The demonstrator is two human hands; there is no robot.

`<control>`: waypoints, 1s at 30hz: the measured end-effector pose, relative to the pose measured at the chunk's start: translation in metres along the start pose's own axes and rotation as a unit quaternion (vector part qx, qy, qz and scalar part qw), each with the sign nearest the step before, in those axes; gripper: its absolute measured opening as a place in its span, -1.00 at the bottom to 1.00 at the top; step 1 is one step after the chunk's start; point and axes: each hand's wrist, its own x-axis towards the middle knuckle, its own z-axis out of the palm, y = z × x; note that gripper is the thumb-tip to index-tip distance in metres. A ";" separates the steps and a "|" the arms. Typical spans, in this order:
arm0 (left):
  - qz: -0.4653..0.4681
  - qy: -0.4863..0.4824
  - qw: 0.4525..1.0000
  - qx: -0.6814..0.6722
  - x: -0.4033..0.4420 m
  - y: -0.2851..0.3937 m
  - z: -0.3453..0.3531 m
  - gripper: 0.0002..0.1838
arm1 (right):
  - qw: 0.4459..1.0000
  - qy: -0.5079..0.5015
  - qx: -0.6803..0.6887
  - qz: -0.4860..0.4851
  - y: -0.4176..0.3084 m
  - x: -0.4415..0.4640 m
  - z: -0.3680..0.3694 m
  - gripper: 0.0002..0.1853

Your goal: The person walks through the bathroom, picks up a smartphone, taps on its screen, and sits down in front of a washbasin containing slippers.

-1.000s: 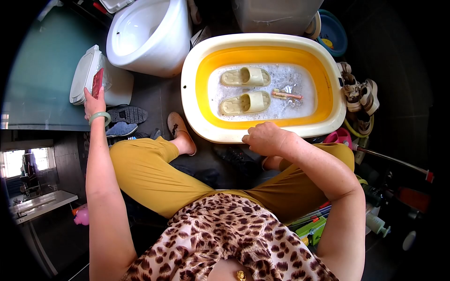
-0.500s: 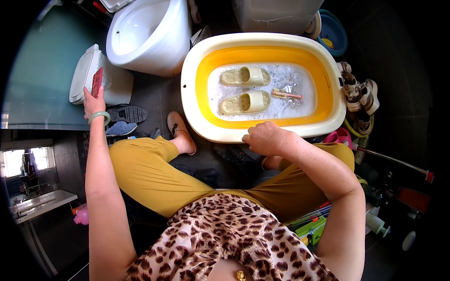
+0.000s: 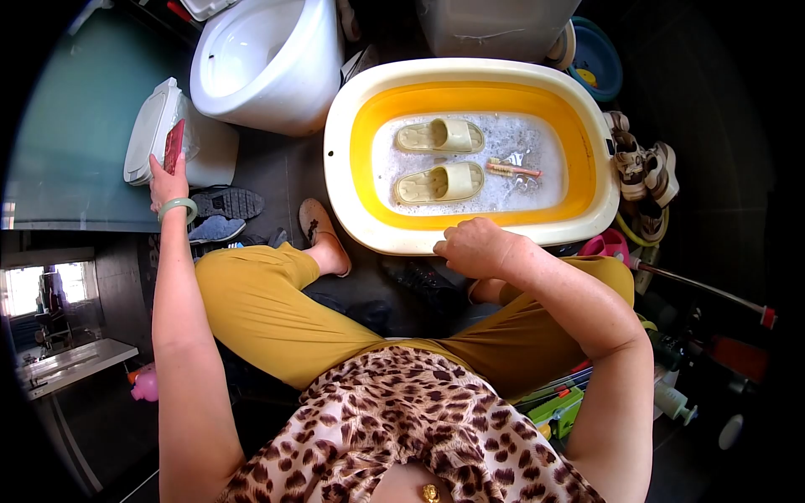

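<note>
My left hand (image 3: 169, 185) is closed on a flat red object (image 3: 174, 147), out at the left beside a white lidded bin (image 3: 206, 149). Curled at the near rim of the white and yellow tub (image 3: 470, 70) is my right hand (image 3: 476, 246); its fingers are bent in, and what they hold, if anything, is hidden. Two pale green slippers, the far one (image 3: 459, 136) and the near one (image 3: 462, 181), lie side by side in sudsy water. A pink-handled brush (image 3: 513, 169) floats or lies to their right.
Beyond the bin is a white toilet (image 3: 314, 75). Sneakers (image 3: 661, 173) stand right of the tub, near a pink slipper (image 3: 605, 246) and a long metal rod (image 3: 704, 287). More shoes (image 3: 226, 204) lie at the left. A blue basin (image 3: 597, 54) is at the back right.
</note>
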 end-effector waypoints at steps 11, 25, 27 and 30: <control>-0.009 -0.008 1.000 0.003 -0.001 0.002 -0.001 -0.20 | 1.000 -0.003 0.005 -0.002 0.000 0.000 0.000 -0.78; -0.005 -0.008 1.000 0.000 -0.001 0.002 -0.001 -0.19 | 1.000 -0.005 -0.007 0.003 0.000 0.000 -0.001 -0.77; -0.004 -0.006 1.000 0.002 -0.001 0.001 0.000 -0.19 | 1.000 -0.007 -0.010 0.002 -0.001 0.000 -0.001 -0.77; -0.001 -0.006 1.000 -0.002 0.000 0.000 0.002 -0.19 | 1.000 -0.007 -0.015 -0.001 0.000 0.000 -0.001 -0.77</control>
